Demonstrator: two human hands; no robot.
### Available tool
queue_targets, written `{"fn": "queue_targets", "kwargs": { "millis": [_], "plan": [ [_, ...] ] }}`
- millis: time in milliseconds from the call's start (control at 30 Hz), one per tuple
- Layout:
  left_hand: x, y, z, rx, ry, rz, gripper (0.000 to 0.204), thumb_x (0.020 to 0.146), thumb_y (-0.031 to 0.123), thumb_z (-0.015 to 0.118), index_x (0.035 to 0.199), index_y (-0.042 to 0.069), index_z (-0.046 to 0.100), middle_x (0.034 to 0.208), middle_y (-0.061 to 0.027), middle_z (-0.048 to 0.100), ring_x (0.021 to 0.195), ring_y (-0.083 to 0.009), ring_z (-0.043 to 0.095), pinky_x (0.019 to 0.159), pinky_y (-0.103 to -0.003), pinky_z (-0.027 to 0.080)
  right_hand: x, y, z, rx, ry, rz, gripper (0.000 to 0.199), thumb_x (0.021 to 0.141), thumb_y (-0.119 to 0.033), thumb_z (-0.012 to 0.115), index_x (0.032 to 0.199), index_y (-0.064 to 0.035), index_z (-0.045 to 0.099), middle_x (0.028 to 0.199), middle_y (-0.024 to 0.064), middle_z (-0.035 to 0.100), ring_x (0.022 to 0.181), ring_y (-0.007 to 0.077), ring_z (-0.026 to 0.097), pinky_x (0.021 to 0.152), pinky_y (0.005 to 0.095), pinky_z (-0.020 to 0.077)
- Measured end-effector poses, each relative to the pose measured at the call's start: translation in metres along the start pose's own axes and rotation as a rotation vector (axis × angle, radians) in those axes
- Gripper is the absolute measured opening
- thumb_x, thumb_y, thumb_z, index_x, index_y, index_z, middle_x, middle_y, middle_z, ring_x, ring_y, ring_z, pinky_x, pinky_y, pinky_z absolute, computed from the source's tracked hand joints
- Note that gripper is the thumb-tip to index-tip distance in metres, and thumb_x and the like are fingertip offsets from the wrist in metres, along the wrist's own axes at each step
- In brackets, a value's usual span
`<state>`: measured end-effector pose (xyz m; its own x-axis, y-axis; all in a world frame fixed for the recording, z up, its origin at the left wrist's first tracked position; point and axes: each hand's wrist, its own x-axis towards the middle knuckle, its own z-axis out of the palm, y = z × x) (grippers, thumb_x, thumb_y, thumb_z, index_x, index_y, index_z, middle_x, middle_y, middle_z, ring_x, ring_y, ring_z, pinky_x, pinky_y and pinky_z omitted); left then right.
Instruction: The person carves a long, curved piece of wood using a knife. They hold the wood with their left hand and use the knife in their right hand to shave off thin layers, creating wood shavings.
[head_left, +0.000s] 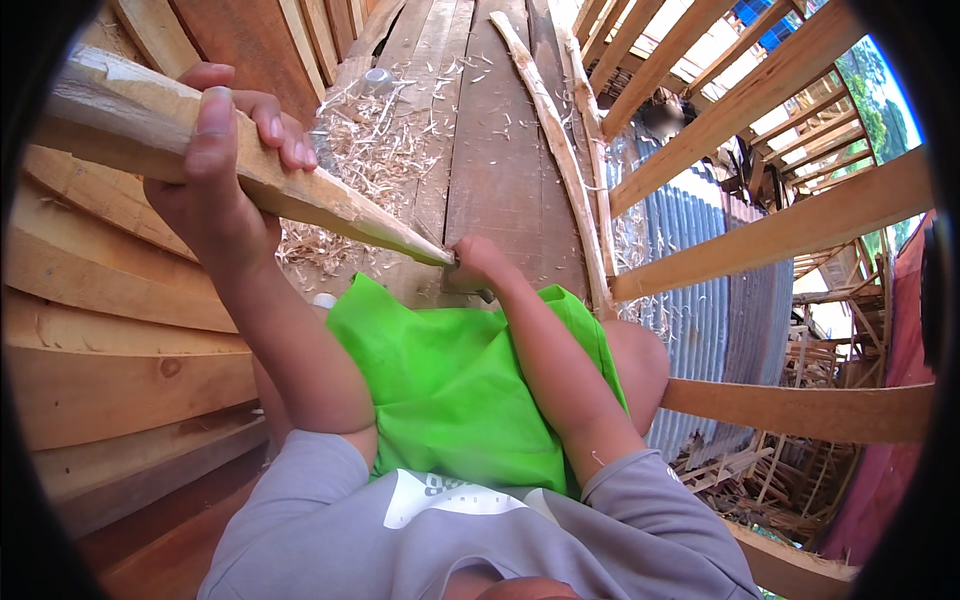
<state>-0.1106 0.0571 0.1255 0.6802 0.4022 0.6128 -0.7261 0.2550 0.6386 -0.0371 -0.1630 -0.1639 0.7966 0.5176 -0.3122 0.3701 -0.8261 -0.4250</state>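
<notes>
My left hand [215,160] grips a thick pale wooden stake [300,195] near its upper end, holding it slanted down to the right. The stake tapers to a carved point that rests on the plank floor [500,170]. My right hand [478,262] is closed around a small tool right at the stake's tip; the tool itself is mostly hidden by my fingers. Green shorts [450,380] cover my lap just below both hands.
Wood shavings [370,150] litter the planks ahead. Stacked boards [110,330] rise on my left. An open timber frame of beams [790,230] runs along the right, with corrugated metal sheeting [700,240] and scrap wood below it. A thin curved offcut [560,150] lies on the floor.
</notes>
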Motion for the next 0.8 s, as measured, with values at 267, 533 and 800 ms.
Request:
{"fn": "queue_targets", "kwargs": {
  "millis": [267,533,800],
  "plan": [
    [0.001,0.004,-0.007,0.034,0.023,0.004,0.029,0.087,0.017,0.059,0.108,-0.002,0.054,0.065,-0.0107,0.053,0.051,-0.0178,0.051,0.049,-0.033,0.046,0.001,0.019,-0.012,0.045,0.343,0.428,0.024,0.072,-0.016,0.065,0.087,0.0019,0.067,0.091,0.0248,0.066,0.088,0.0383,0.065,0.078,0.0461,0.0524],
    [0.000,0.001,-0.007,0.033,-0.023,0.003,0.031,0.087,0.018,0.058,0.110,-0.002,0.052,0.064,-0.0107,0.052,0.051,-0.0172,0.050,0.049,-0.033,0.046,0.008,0.006,-0.011,0.038,0.127,0.091,0.033,0.079,-0.019,0.058,0.103,0.0021,0.064,0.093,0.0268,0.065,0.087,0.0407,0.064,0.076,0.0480,0.0519],
    [0.002,-0.004,-0.004,0.008,-0.039,-0.029,0.030,0.087,0.017,0.059,0.109,-0.003,0.052,0.064,-0.0110,0.052,0.050,-0.0177,0.050,0.049,-0.033,0.047,0.039,0.058,0.013,0.050,1.167,0.353,0.031,0.083,-0.009,0.054,0.111,0.0020,0.061,0.085,0.0246,0.065,0.088,0.0416,0.063,0.079,0.0474,0.0498]
  ]
}}
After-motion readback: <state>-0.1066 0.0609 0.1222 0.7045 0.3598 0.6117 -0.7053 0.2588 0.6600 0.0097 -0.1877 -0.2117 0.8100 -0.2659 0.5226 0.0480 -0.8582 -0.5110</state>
